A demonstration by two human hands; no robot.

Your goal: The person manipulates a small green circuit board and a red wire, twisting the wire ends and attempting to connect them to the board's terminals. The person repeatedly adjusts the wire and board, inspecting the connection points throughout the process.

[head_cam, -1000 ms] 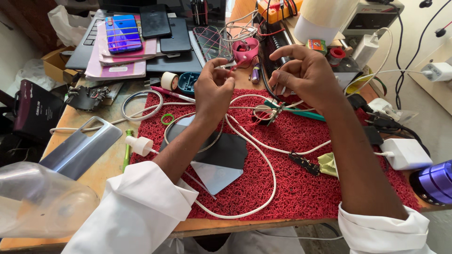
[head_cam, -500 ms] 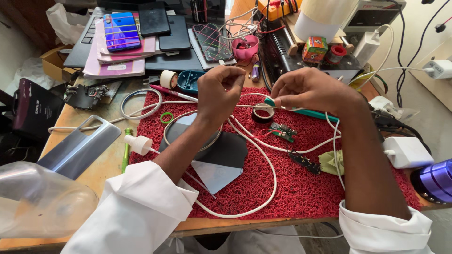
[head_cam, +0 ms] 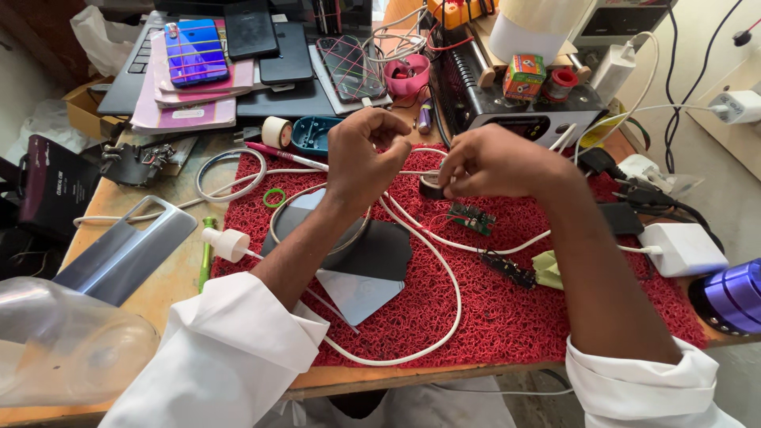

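Both hands, left (head_cam: 361, 158) and right (head_cam: 495, 162), raised close together, fingers curled.

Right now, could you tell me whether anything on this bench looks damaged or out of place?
Yes: a small green circuit board lies bare on the red mat, out of any casing, and a loose phone back cover sits at the table's left edge.

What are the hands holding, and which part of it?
Both hands, left and right, pinch a thin white cable stretched between their fingertips; the right hand seems also to touch a small tape roll.

A single head-worn camera looks steeply down, close over the red mat (head_cam: 555, 317) and cluttered workbench (head_cam: 170, 281).
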